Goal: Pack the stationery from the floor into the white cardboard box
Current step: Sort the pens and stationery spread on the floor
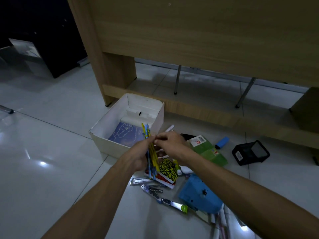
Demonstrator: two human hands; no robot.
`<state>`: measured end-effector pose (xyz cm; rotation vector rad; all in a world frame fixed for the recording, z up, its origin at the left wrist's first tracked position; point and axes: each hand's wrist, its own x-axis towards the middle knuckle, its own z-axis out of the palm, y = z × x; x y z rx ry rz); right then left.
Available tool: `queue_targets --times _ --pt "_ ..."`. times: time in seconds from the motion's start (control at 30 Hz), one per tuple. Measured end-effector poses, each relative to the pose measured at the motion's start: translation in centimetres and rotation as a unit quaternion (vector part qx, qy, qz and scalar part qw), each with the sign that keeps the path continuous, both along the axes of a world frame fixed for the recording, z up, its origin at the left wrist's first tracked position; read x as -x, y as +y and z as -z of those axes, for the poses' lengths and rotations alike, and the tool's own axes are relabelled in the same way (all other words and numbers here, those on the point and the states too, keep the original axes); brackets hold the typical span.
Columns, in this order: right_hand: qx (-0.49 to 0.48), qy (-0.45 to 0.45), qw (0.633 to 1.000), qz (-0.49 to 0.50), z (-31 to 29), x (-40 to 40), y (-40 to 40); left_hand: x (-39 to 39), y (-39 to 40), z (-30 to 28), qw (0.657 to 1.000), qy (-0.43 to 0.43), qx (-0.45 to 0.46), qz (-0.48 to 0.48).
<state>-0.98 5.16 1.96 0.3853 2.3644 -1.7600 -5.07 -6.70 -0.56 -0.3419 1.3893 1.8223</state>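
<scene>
Your left hand [140,156] covers the middle of the pencil bundle [151,152], so you can't count the pencils. Your right forearm hides part of the green packet [209,152] at 3 o'clock from the bundle. The white markers [222,223] at 5 o'clock run off the bottom edge. The packet's label is too small to read (the dim light doesn't help).

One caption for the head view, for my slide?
Both hands hold a pencil bundle beside the white box.
</scene>
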Motion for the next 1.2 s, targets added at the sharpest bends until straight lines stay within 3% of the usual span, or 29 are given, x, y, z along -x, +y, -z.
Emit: queue_targets --times 0.1,0.17,0.3,0.43,0.6,0.7,0.8,0.93,1.2 --pt "0.080 0.012 0.995 0.058 0.2 -0.2 0.7 0.5 -0.2 -0.1 0.999 -0.019 0.012 -0.046" --pt "0.021 0.053 0.996 0.073 1.3 -0.7 1.2 1.1 -0.1 -0.1 0.996 -0.021 0.028 -0.085" --pt "-0.019 0.084 0.996 -0.020 4.0 -3.0 1.2 1.8 0.5 -0.3 0.987 -0.037 -0.012 -0.154" --pt "-0.033 0.120 0.992 -0.011 6.1 -2.8 1.1 1.3 1.1 -0.4 0.994 -0.031 -0.032 -0.102" --pt "-0.079 -0.009 0.992 -0.096 6.1 -0.7 3.7 1.8 1.6 -0.2 0.988 0.049 0.006 -0.149" --pt "-0.146 -0.020 0.984 -0.100 7.5 0.6 6.4 2.8 1.0 0.1 0.983 0.079 0.025 -0.166" --pt "-0.282 -0.044 0.956 -0.066 10.2 1.8 8.8 3.5 0.5 0.5 0.982 0.072 0.006 -0.174" --pt "-0.333 -0.085 0.933 -0.104 12.8 3.1 10.3 5.2 0.5 1.3 0.983 0.036 -0.054 -0.174" --pt "-0.498 0.004 0.844 -0.201 15.3 4.7 10.0 7.2 -0.5 3.3 0.981 -0.021 -0.126 -0.143"
